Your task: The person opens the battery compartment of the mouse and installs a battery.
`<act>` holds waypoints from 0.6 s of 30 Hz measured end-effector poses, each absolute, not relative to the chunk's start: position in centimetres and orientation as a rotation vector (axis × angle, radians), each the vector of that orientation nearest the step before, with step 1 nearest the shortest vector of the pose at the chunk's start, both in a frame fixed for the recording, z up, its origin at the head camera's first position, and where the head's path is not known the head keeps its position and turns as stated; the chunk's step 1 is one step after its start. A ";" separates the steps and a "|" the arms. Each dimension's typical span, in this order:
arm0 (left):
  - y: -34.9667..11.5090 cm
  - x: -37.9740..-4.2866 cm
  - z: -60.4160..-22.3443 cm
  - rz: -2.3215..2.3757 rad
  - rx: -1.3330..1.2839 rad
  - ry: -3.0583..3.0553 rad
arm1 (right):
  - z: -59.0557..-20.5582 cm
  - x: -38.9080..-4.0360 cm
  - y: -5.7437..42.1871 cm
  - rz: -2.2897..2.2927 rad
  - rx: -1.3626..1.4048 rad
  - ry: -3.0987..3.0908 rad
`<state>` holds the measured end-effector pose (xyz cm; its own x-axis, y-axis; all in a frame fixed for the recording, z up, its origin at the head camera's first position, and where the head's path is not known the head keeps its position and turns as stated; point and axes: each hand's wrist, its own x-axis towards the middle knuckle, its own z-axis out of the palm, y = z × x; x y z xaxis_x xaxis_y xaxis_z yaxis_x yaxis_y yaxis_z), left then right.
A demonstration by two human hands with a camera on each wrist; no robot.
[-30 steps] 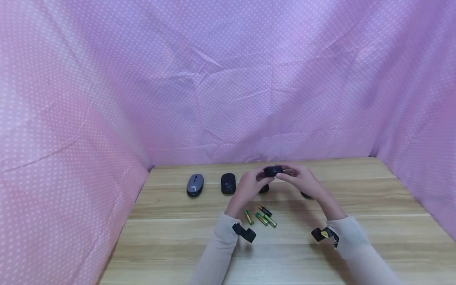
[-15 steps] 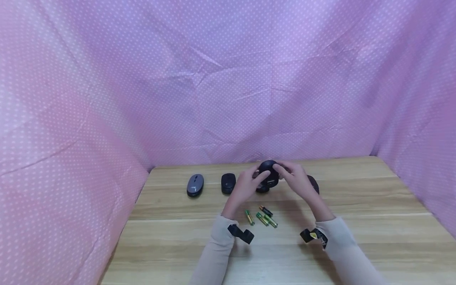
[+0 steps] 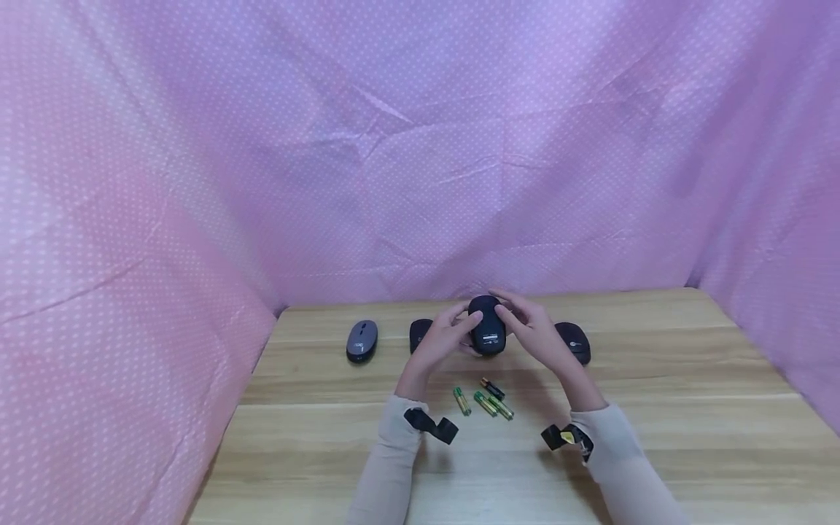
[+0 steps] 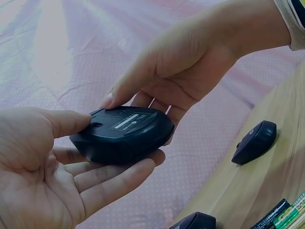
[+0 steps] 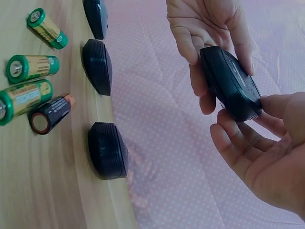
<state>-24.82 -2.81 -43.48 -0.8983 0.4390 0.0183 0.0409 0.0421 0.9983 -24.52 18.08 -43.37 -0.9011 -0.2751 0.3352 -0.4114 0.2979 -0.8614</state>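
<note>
Both hands hold a black computer mouse (image 3: 487,335) above the table, its underside and white label turned up toward the head camera. My left hand (image 3: 441,343) grips its left side, thumb on the underside and fingers beneath, as the left wrist view shows. On the opposite side my right hand (image 3: 534,332) pinches it, thumb on the underside edge. A small dark opening shows near the left thumb in the left wrist view. Below the hands lie green-and-gold batteries (image 3: 462,402) and one black battery with a copper end (image 3: 492,389).
A grey mouse (image 3: 362,340) sits at the table's back left. Beside it a black mouse (image 3: 418,332) is partly covered by my left hand; another black mouse (image 3: 574,341) lies right of my right arm. Pink dotted cloth (image 3: 420,182) hangs behind the wooden table (image 3: 315,452).
The held mouse has tipped from edge-on to underside facing up, shifting slightly left and down. Both forearms have drifted left. The black mouse at right has come into fuller view; the batteries stay put.
</note>
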 end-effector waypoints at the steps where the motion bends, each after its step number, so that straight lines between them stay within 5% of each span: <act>1: -2.8 -24.8 -43.5 1.927 0.494 2.024 | -43.5 -24.4 18.1 1.669 0.658 -2.426; 18: -2.9 -24.9 -43.8 1.946 0.455 1.967 | -44.3 -24.1 17.8 1.694 0.681 -2.379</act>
